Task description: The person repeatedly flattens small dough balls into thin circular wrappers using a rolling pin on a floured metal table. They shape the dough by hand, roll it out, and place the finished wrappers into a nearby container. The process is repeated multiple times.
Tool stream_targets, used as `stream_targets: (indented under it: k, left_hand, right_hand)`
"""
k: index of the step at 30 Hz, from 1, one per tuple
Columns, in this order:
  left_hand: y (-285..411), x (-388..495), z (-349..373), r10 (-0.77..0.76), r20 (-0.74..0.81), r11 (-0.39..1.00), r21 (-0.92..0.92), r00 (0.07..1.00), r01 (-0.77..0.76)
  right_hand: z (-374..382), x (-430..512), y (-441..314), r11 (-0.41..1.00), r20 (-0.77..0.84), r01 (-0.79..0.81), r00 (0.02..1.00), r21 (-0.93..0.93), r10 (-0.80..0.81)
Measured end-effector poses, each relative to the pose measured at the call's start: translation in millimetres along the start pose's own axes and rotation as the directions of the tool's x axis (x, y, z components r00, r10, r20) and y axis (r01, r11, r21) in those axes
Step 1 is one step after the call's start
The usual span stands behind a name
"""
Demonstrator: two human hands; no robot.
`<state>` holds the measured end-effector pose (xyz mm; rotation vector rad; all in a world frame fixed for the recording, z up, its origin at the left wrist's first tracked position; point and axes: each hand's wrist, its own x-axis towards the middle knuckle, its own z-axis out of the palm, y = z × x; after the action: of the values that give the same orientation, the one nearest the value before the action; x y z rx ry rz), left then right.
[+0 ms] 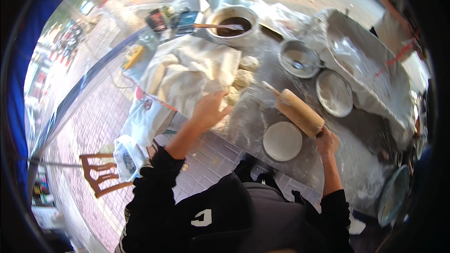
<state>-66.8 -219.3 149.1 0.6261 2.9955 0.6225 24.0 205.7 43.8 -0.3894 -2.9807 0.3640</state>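
Observation:
My right hand [327,142] is closed round the near handle of a wooden rolling pin [301,112], which lies slantwise over the floured metal table. Just below the pin is a flat, round piece of rolled dough [282,141]. My left hand [210,110], fingers apart, is over the near right edge of a cream cloth [197,65]; whether it touches the cloth or the dough beside it cannot be told. Several dough balls [242,78] show from under the cloth's right side.
A large pot [232,40] of dark liquid with a brush across it stands at the back. To the right are a metal bowl [299,72], a dish of flour [334,93] and a cloth-and-plastic-lined container [372,73]. A wooden chair [93,177] stands at the left.

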Motion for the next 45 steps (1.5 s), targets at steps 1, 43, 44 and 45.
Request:
stream_targets:
  k: [1, 43, 44, 45]
  left_hand:
    - [-20.7, -6.3, -26.1, -0.079, 0.187, 0.994, -0.065, 0.979, 0.093]
    - [71.0, -60.4, 159.9, -0.209, 0.742, 0.767, -0.279, 0.637, 0.577]
    - [76.0, -58.2, 163.4, -0.144, 0.715, 0.786, -0.337, 0.684, 0.518]
    - [79.3, -54.5, 167.0, -0.126, 0.671, 0.812, -0.353, 0.730, 0.465]
  right_hand:
    - [-0.3, 4.8, 1.5, 0.999, 0.016, 0.005, 1.000, -0.046, -0.005]
    - [18.4, -36.4, -39.5, 0.997, 0.501, 0.080, 0.863, -0.016, -0.061]
    - [16.6, -35.5, -42.0, 0.995, 0.536, 0.097, 0.839, 0.017, -0.091]
    - [14.9, -33.5, -44.7, 0.985, 0.514, 0.127, 0.841, 0.119, -0.170]
